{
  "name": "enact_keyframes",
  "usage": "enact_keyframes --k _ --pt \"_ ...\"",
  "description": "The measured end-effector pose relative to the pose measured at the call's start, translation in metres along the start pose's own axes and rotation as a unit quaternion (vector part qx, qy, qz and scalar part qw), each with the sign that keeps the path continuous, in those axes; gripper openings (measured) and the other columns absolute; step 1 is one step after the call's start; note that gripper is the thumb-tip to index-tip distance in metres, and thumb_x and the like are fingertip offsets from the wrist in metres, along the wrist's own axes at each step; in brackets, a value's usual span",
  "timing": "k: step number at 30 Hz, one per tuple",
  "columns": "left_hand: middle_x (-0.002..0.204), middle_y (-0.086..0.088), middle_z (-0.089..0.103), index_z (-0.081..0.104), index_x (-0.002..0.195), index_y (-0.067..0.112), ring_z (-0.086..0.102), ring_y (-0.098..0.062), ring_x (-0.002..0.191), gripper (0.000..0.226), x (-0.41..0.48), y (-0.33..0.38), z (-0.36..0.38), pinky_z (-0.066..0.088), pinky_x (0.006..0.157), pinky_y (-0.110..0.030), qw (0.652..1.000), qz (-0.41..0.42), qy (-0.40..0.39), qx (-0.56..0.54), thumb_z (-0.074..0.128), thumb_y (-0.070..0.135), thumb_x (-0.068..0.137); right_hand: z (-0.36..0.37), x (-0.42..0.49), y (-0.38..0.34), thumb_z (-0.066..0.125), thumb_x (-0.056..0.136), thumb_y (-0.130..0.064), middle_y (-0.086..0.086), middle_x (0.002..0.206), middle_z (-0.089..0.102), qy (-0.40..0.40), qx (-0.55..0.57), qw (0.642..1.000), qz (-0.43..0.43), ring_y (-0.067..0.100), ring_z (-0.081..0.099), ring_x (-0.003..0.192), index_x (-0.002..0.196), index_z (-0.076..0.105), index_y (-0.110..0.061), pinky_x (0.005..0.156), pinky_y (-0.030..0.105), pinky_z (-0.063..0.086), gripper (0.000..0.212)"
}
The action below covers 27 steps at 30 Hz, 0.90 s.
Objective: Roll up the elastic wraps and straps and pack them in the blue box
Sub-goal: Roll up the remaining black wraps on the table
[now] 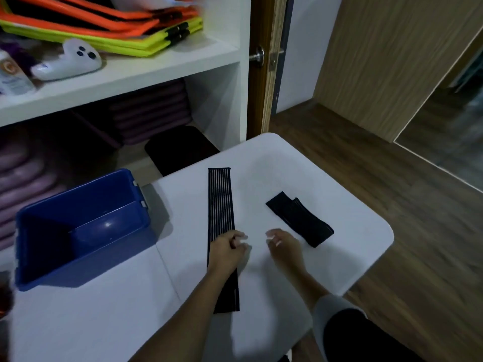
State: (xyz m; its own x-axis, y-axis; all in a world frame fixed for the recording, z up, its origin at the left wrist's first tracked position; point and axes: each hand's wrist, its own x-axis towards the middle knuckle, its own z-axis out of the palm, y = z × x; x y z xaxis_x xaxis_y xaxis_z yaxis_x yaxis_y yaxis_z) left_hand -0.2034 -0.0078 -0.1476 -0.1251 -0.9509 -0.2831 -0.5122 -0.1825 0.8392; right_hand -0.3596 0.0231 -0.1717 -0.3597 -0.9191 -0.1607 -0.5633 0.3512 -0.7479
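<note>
Long ribbed elastic wrap [220, 205], black w/ thin pale stripes, lies flat & unrolled on smooth white table [339, 231]; left hand [226, 253] rests on it about midway, fingers [239, 237] curled loosely, not clearly gripping anything. Right hand [285, 248] hovers just beside, fingers relaxed & empty, w/ a shorter plain black strap [300, 218], folded, just past its fingertips. Glossy blue box [78, 226], rectangular plastic, sits well left of left hand's fingers.
</note>
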Motion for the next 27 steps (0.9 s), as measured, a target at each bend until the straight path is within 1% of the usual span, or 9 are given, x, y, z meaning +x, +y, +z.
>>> enact_keyframes --k 1,4,7,12,15,17,22,25,27 --pt "0.086 0.003 0.066 0.069 0.098 0.019 0.058 -0.009 0.078 0.019 0.011 0.010 0.008 0.044 0.071 -0.006 1.000 -0.014 0.004 -0.017 0.068 0.013 0.080 -0.010 0.015 0.001 0.056 0.088 -0.011 0.005 0.096 0.062 0.017 0.013 1.000 0.008 0.016 0.057 0.083 0.107 0.065 -0.015 0.073 0.022 0.040 0.022" --pt "0.083 -0.002 0.062 0.063 0.112 0.015 0.057 -0.016 0.077 0.031 0.046 0.030 0.035 0.053 0.085 -0.030 0.995 -0.076 -0.008 -0.065 0.069 0.017 0.082 -0.037 0.061 0.008 0.055 0.089 -0.013 0.008 0.105 0.056 0.042 0.021 0.999 0.018 0.019 0.054 0.087 0.115 0.061 -0.015 0.078 0.027 0.042 0.027" --pt "0.085 -0.002 0.058 0.059 0.118 0.012 0.059 -0.022 0.078 0.040 0.077 0.043 0.058 0.052 0.090 -0.038 0.989 -0.123 -0.014 -0.082 0.070 0.024 0.081 -0.053 0.108 0.015 0.056 0.089 -0.013 0.009 0.118 0.053 0.030 -0.011 0.999 0.013 0.025 0.054 0.105 0.124 0.055 -0.014 0.092 0.029 0.040 0.035" --pt "0.107 -0.012 0.065 0.053 0.126 0.014 0.065 -0.027 0.096 0.054 0.121 0.053 0.095 0.049 0.092 -0.031 0.986 -0.162 -0.008 -0.035 0.070 0.034 0.080 -0.055 0.171 0.030 0.061 0.088 -0.015 0.013 0.134 0.049 -0.053 -0.113 0.990 -0.057 0.030 0.050 0.117 0.138 0.042 -0.012 0.098 0.034 0.039 0.054" --pt "0.117 -0.013 0.059 0.052 0.129 0.014 0.062 -0.028 0.102 0.058 0.131 0.053 0.109 0.049 0.092 -0.033 0.986 -0.168 0.009 0.009 0.072 0.033 0.078 -0.051 0.186 0.035 0.063 0.086 -0.016 0.008 0.132 0.052 -0.121 -0.139 0.980 -0.071 0.028 0.042 0.123 0.142 0.036 -0.018 0.102 0.034 0.036 0.062" --pt "0.116 -0.011 0.058 0.050 0.129 0.016 0.059 -0.024 0.104 0.056 0.133 0.054 0.114 0.047 0.086 -0.029 0.987 -0.154 0.019 0.035 0.072 0.027 0.078 -0.047 0.190 0.040 0.064 0.085 -0.013 0.005 0.127 0.053 -0.133 -0.142 0.978 -0.078 0.025 0.041 0.123 0.141 0.038 -0.020 0.100 0.031 0.036 0.063" --pt "0.104 -0.007 0.059 0.058 0.104 0.020 0.058 -0.018 0.081 0.033 0.136 0.055 0.119 0.044 0.066 -0.026 0.986 -0.138 0.051 0.074 0.073 0.017 0.075 -0.048 0.194 0.042 0.069 0.079 -0.010 0.001 0.102 0.054 -0.137 -0.104 0.983 -0.061 0.014 0.051 0.094 0.121 0.058 -0.017 0.086 0.020 0.041 0.044" --pt "0.102 -0.004 0.055 0.061 0.090 0.017 0.056 -0.015 0.074 0.020 0.134 0.057 0.120 0.042 0.061 -0.023 0.984 -0.155 0.066 0.053 0.072 0.011 0.074 -0.051 0.192 0.044 0.074 0.075 -0.010 0.004 0.112 0.047 -0.148 -0.085 0.984 -0.056 0.016 0.052 0.100 0.107 0.062 -0.016 0.079 0.017 0.035 0.035" --pt "0.095 0.000 0.058 0.059 0.078 0.019 0.056 -0.013 0.073 0.017 0.132 0.059 0.118 0.039 0.056 -0.015 0.985 -0.156 0.076 0.019 0.069 0.005 0.075 -0.054 0.188 0.042 0.075 0.073 -0.008 0.003 0.110 0.049 -0.136 -0.069 0.987 -0.059 0.014 0.052 0.094 0.098 0.061 -0.018 0.076 0.018 0.036 0.030"
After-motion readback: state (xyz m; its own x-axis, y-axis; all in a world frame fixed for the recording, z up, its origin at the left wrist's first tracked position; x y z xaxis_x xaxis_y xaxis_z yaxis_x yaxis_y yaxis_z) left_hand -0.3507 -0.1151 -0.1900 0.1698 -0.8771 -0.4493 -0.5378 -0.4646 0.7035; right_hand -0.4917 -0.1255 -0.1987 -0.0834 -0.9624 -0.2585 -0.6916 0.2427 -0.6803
